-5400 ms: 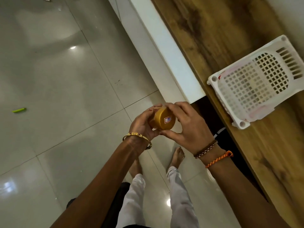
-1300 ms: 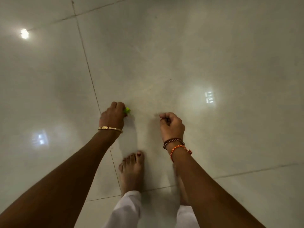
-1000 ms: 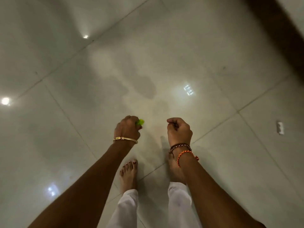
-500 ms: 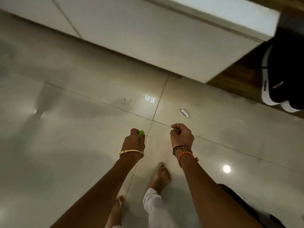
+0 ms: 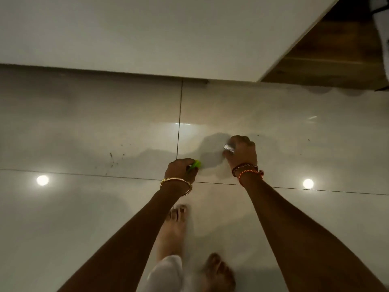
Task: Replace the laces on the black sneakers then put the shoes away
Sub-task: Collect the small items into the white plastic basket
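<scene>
Low down — left grip (image 5: 181, 169) round a green bit (image 5: 194, 165), right grip (image 5: 242, 151) pinching a small white piece (image 5: 229, 148) (blurred).

View: head camera, single, wide-angle | Position: worn on the person — high above the tiled floor (image 5: 105, 123) | Facing: forward and steeply down | Range: forearms near, both hands mid-frame, white cabinet base (image 5: 147, 39) beyond — upper frame | Shared views: single view only
</scene>
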